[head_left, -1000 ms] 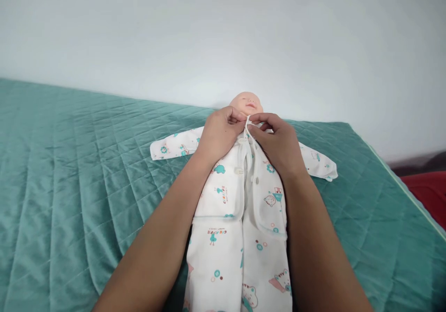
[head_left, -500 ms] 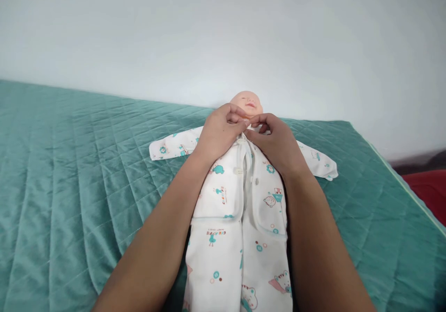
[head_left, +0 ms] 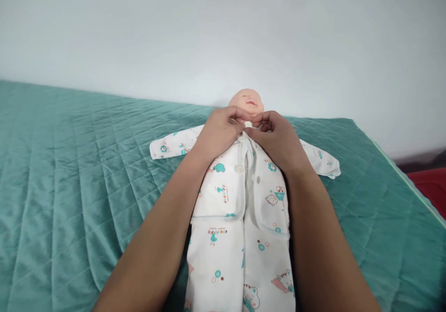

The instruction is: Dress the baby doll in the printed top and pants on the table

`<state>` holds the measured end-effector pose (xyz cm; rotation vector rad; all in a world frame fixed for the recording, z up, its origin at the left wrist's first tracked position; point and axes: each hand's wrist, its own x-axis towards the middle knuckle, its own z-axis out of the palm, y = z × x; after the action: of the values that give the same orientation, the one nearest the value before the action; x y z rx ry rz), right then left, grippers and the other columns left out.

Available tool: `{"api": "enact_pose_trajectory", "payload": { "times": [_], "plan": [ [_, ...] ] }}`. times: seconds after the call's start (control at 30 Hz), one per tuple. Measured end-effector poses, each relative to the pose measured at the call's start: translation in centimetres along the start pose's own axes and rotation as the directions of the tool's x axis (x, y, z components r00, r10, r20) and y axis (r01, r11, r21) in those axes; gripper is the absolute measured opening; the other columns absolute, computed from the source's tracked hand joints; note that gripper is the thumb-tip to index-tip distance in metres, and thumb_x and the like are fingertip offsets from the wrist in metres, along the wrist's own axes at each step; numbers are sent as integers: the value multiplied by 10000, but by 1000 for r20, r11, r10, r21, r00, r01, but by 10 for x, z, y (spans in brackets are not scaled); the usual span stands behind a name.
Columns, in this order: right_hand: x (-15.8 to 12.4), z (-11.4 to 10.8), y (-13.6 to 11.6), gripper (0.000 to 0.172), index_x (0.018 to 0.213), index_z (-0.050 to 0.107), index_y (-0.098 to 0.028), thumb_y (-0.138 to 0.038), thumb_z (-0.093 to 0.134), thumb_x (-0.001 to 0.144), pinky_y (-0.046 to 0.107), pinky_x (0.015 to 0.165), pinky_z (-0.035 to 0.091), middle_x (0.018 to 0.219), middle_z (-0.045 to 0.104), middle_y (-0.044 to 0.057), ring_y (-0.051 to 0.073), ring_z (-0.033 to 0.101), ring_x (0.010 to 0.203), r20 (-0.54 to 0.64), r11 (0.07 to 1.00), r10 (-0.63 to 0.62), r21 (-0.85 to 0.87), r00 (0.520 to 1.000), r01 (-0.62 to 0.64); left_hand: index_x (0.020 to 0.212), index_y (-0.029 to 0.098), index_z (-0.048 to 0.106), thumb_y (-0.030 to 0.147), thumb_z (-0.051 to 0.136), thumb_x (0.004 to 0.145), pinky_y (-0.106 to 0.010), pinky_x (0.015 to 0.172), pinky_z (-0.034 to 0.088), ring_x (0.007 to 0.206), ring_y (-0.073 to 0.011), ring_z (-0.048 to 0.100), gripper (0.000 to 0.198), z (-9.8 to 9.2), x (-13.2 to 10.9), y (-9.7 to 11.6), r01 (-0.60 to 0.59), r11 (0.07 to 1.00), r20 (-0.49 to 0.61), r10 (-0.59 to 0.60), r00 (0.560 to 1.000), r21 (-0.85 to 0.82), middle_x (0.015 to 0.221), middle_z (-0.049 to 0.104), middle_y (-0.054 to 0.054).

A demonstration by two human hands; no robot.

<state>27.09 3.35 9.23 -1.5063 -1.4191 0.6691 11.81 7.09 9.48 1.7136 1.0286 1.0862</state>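
A baby doll (head_left: 245, 99) lies on its back, dressed in a white printed baby jacket (head_left: 223, 186) and matching trousers (head_left: 218, 265). My left hand (head_left: 223, 131) is closed on the jacket's front edge at the neck, just under the doll's chin. Opposite it, my right hand (head_left: 273, 138) pinches the other front edge at the collar, the fingertips of both hands almost meeting. Below them the jacket front hangs apart, with a pale button (head_left: 239, 169) on the left panel and a buttonhole (head_left: 258, 179) on the right one. My fingers partly hide the collar.
A green quilted cover (head_left: 87, 177) lies under the doll, its pale-trimmed edge running down the right side. Behind it rises a plain white wall (head_left: 174, 33). A red object (head_left: 430, 186) shows beyond the cover's right edge.
My fingertips have shifted slightly at the collar, so a small pale patch between them now shows more. Both hands stay at the neck; the view has moved a little.
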Motion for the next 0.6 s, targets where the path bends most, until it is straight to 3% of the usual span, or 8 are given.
{"api": "enact_pose_trajectory", "payload": {
  "times": [0.17,0.43,0.6],
  "plan": [
    [1,1,2,99,815,640,-209,-306,656,829,293,711,416,795,619,-17,142,525,737,-38,999,-36,24,999,37,884,187,769,100,589,826,-333,970,522,999,-201,696,208,0,0,1,-4,997,1,4,1000,81,1035,789,-33],
    [-2,2,2,261,713,706,-204,-373,603,884,299,719,443,754,675,3,176,591,771,-150,998,-65,-19,987,63,887,197,786,98,596,832,-342,994,508,984,-195,683,221,2,-1,5,6,980,-54,5,999,199,1072,769,-48],
    [-5,3,4,315,675,711,-207,-409,608,894,327,802,472,822,711,22,200,635,847,-145,995,-101,-31,984,98,979,189,768,109,586,828,-309,916,511,904,-169,667,250,2,-2,-5,-37,989,-106,53,993,146,1027,760,-45]
  ]
}}
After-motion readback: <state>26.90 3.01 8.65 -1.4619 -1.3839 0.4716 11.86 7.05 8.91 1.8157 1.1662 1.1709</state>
